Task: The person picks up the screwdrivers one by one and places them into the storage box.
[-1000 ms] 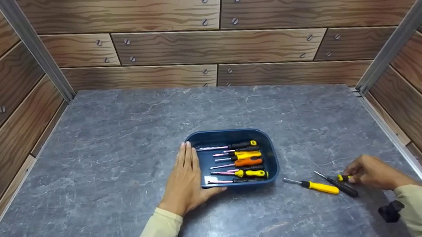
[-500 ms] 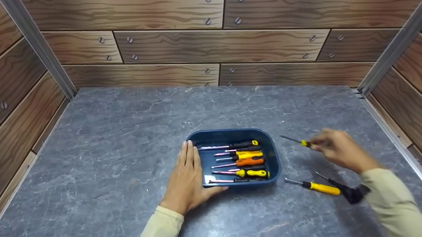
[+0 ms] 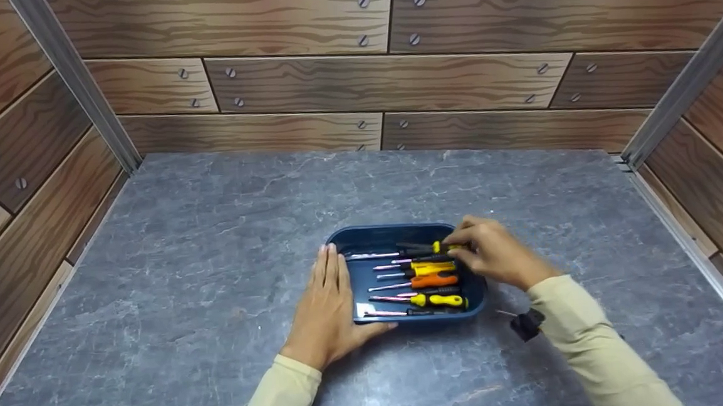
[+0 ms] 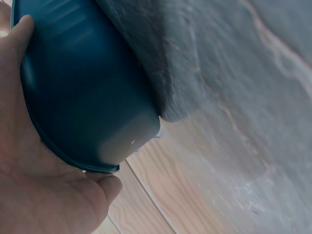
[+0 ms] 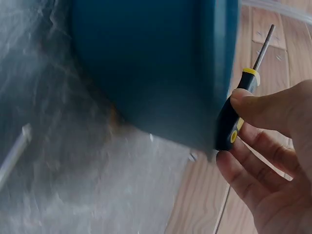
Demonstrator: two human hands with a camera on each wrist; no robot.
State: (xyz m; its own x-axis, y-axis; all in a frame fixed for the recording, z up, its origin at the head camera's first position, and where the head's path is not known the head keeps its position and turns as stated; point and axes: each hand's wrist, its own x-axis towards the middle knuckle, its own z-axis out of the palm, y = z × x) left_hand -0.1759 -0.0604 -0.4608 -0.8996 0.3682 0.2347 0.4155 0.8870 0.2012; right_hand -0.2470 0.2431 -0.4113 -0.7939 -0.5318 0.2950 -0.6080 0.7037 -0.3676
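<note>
A dark blue plastic bin (image 3: 361,288) holds several screwdrivers in a row, among them an orange-handled screwdriver (image 3: 434,280) and a yellow-and-black screwdriver (image 3: 446,300). My left hand (image 3: 318,315) rests against the bin's left end, fingers straight, thumb along the near side. At the bin's far right corner, my right hand (image 3: 496,251) pinches a screwdriver by its black-and-yellow handle (image 5: 231,117) between thumb and fingers. Its thin shaft points left over the far end of the row; in the right wrist view it stands just beyond the rim.
On the grey marbled tabletop (image 3: 213,237), a metal shaft (image 3: 505,311) shows beside the black wrist camera (image 3: 526,325); the rest of that tool is hidden under my right forearm. Wood-patterned panels (image 3: 304,84) and metal posts (image 3: 75,82) border the table.
My right hand has picked up the black-and-yellow screwdriver from the table at the right and carried it left, over the bin. My left hand has stayed at the bin's left end.
</note>
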